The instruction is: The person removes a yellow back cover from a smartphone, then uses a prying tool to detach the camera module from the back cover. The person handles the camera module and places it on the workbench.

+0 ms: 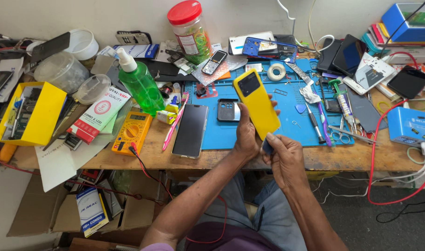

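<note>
Near the frame's centre, the left hand gripped a glossy yellow phone, a slim rounded slab with a dark square camera patch, tilted above the blue rubbery mat. The right hand, fingers curled, pinched a small blue pick against the phone's lower edge. A flat black phone lay on the worn wooden desk, left of centre.

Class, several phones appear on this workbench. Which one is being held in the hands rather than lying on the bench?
The yellow phone, gripped back-outward by the left hand with the right hand at its lower end. The black-screened phone and others lie flat.
</note>
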